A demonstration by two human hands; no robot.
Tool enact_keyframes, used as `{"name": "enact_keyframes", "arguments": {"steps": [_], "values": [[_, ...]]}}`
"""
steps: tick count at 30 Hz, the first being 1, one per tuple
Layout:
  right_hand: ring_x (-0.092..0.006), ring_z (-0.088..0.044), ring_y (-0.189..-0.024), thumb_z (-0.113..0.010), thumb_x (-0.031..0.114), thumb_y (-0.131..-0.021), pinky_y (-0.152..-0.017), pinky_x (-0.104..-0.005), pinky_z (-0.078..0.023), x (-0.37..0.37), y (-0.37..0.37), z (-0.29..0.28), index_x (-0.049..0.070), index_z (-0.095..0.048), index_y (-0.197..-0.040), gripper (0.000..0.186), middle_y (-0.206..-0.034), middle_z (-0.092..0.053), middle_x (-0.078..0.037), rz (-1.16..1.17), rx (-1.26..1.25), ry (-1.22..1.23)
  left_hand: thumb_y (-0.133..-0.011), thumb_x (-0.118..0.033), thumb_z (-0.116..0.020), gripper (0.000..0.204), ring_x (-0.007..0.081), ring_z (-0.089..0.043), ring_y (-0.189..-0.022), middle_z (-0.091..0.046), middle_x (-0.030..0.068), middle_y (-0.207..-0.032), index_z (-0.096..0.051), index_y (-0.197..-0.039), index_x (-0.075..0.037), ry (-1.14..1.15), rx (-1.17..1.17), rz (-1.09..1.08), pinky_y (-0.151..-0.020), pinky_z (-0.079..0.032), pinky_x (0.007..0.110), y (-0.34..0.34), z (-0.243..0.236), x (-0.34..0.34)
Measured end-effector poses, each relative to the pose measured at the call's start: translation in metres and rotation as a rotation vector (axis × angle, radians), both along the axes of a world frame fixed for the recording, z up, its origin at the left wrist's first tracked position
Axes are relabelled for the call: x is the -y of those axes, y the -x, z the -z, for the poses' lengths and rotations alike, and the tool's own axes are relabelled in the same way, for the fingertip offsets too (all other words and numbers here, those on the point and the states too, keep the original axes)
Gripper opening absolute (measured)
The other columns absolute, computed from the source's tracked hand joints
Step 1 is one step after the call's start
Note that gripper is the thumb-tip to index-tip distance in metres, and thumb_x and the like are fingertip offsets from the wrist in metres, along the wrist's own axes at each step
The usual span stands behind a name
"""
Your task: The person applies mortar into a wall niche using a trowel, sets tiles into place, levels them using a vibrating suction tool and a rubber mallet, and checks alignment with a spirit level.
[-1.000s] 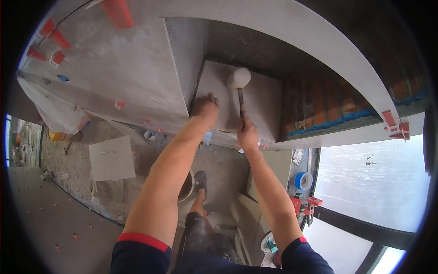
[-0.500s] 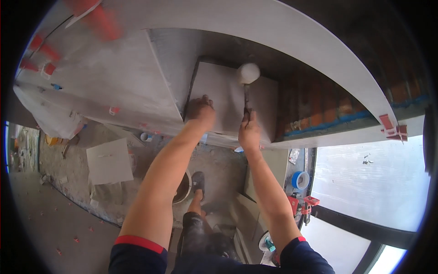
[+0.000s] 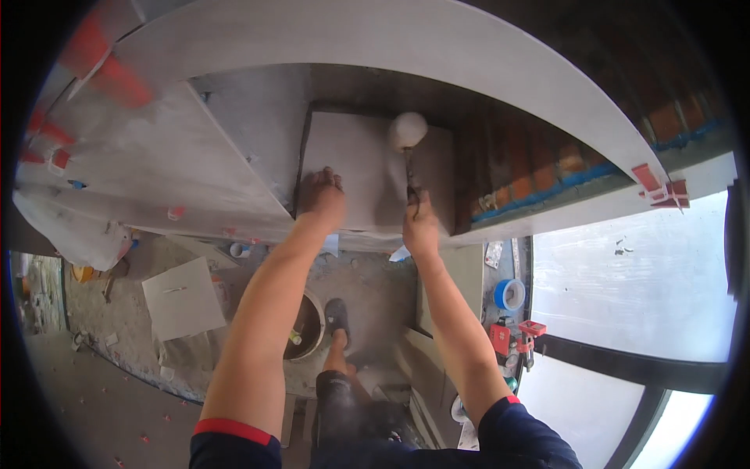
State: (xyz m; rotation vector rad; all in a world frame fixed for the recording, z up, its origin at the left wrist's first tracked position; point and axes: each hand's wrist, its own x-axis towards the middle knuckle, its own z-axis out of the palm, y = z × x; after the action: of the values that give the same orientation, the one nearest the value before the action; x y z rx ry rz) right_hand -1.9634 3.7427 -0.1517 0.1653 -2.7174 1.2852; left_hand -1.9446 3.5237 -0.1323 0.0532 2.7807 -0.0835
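Note:
A pale rectangular tile (image 3: pixel 363 168) lies in a recess framed by light panels, in front of me. My left hand (image 3: pixel 323 195) rests on the tile's left part, its fingers stretched out and holding nothing. In my right hand (image 3: pixel 422 227) is the handle of a mallet with a round white head (image 3: pixel 408 131). That head is over the tile's far right part; whether it touches the surface I cannot tell.
Exposed brickwork (image 3: pixel 531 176) lies right of the tile. Red tile clips (image 3: pixel 660 187) sit on the curved panel edge. Below are a bucket (image 3: pixel 319 328), a loose square tile (image 3: pixel 183 298), a blue tape roll (image 3: pixel 509 295) and a red tool (image 3: pixel 516 336) by the window.
The whole view has shifted, so the tile and both arms appear farther left. More of the bucket shows. My left hand stays on the tile and my right keeps the mallet.

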Motion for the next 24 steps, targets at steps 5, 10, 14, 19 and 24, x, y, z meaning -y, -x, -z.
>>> {"name": "enact_keyframes", "arguments": {"steps": [5, 10, 14, 19, 24], "values": [[-0.0436, -0.059, -0.100, -0.043, 0.022, -0.097, -0.086, -0.0480, -0.045, 0.016, -0.014, -0.042, 0.005, -0.050, -0.129, 0.037, -0.103, -0.062, -0.027, -0.032, 0.390, 0.133, -0.069, -0.017, -0.075, 0.091, 0.0342, -0.030, -0.139, -0.029, 0.0248, -0.150, -0.029, -0.144, 0.005, 0.008, -0.086, -0.035, -0.116, -0.021, 0.041, -0.014, 0.017, 0.025], [-0.0462, -0.057, -0.100, -0.045, 0.025, -0.096, -0.083, -0.0492, -0.047, -0.010, -0.016, -0.009, 0.009, -0.055, -0.120, 0.030, -0.103, -0.063, -0.026, -0.082, -0.135, -0.087, -0.078, -0.015, -0.065, 0.072, 0.0318, -0.037, -0.133, -0.033, 0.0215, -0.148, -0.035, -0.141, 0.003, 0.024, -0.101, 0.012, -0.112, -0.027, 0.039, -0.010, 0.001, 0.008], [-0.0458, -0.058, -0.098, -0.046, 0.014, -0.093, -0.086, -0.0487, -0.047, -0.023, -0.006, 0.001, 0.008, -0.051, -0.125, 0.033, -0.120, -0.054, -0.029, -0.167, -0.049, -0.265, -0.081, -0.014, -0.064, 0.063, 0.0308, -0.041, -0.129, -0.037, 0.0184, -0.145, -0.040, -0.138, 0.000, 0.043, -0.156, 0.022, -0.108, -0.033, 0.037, -0.009, 0.003, 0.009], [-0.0484, -0.058, -0.093, -0.048, 0.019, -0.092, -0.081, -0.0529, -0.047, -0.010, -0.009, -0.044, 0.007, -0.052, -0.120, 0.031, -0.099, -0.062, -0.029, -0.064, 0.137, -0.040, -0.067, -0.018, -0.079, 0.084, 0.0331, -0.040, -0.129, -0.036, 0.0192, -0.146, -0.039, -0.139, 0.000, 0.072, -0.100, 0.046, -0.108, -0.034, 0.037, -0.014, -0.006, 0.010], [-0.0488, -0.058, -0.094, -0.046, 0.022, -0.094, -0.082, -0.0533, -0.047, -0.018, -0.016, -0.023, 0.008, -0.052, -0.121, 0.032, -0.100, -0.061, -0.030, -0.037, -0.016, 0.078, -0.060, -0.021, -0.084, 0.094, 0.0337, -0.040, -0.128, -0.035, 0.0199, -0.146, -0.038, -0.139, 0.002, 0.114, -0.143, 0.071, -0.108, -0.033, 0.037, -0.014, 0.007, 0.010]]}}
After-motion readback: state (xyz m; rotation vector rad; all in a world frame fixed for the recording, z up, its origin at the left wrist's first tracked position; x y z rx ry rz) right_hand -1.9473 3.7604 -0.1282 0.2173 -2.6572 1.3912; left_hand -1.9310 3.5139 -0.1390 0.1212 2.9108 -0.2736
